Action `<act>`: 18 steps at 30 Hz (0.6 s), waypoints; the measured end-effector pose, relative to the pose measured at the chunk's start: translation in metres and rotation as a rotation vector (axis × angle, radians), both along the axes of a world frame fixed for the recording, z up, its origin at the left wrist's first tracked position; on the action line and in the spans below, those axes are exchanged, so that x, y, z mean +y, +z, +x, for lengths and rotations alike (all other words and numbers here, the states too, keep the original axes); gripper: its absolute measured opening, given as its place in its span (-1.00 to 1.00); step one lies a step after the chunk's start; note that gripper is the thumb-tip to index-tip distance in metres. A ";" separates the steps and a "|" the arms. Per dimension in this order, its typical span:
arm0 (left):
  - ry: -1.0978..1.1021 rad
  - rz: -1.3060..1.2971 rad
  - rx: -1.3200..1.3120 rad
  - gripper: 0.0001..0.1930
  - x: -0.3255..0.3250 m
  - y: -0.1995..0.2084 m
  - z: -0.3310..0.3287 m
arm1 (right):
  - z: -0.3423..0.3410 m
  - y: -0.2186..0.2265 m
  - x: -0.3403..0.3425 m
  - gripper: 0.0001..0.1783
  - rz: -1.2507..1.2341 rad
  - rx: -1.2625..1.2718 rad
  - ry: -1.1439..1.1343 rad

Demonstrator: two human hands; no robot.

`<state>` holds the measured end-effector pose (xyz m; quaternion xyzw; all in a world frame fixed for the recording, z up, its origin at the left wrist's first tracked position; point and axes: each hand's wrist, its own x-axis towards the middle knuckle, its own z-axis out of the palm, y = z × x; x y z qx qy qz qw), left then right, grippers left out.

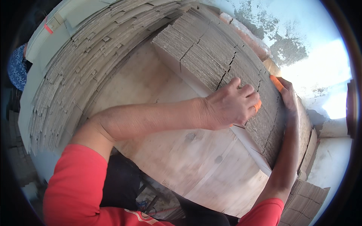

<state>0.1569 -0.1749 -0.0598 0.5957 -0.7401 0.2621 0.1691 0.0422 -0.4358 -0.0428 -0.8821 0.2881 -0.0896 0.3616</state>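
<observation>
A long block of tightly packed grey cardboard sheets (213,51) lies across the board, its layered edges facing up and dark gaps splitting it into sections. My left hand (232,103) is closed at the near side of this block, knuckles up, with orange coverings on some fingers. What its fingertips grip is hidden beneath the hand. Around the far right side of the block reaches my right hand (288,94), one orange-covered finger stretched along the top edge and the other fingers mostly out of sight.
Under the block is a pale wooden board (181,154). A tall pile of grey cardboard (71,79) rises on the left. Bricks (250,39) and a peeling wall (294,22) stand behind. More stacked cardboard (303,201) sits at lower right. Patterned blue cloth (18,67) shows far left.
</observation>
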 end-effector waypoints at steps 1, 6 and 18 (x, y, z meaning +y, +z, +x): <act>-0.028 0.023 0.015 -0.67 0.002 0.003 0.005 | 0.007 -0.001 0.001 -0.50 -0.030 -0.027 0.017; -0.061 0.057 0.096 -0.67 0.006 0.000 0.006 | 0.020 0.010 0.026 -0.42 0.125 0.071 -0.040; 0.017 0.096 0.164 -0.87 0.037 0.013 -0.042 | 0.044 0.009 0.020 -0.59 0.308 0.097 0.207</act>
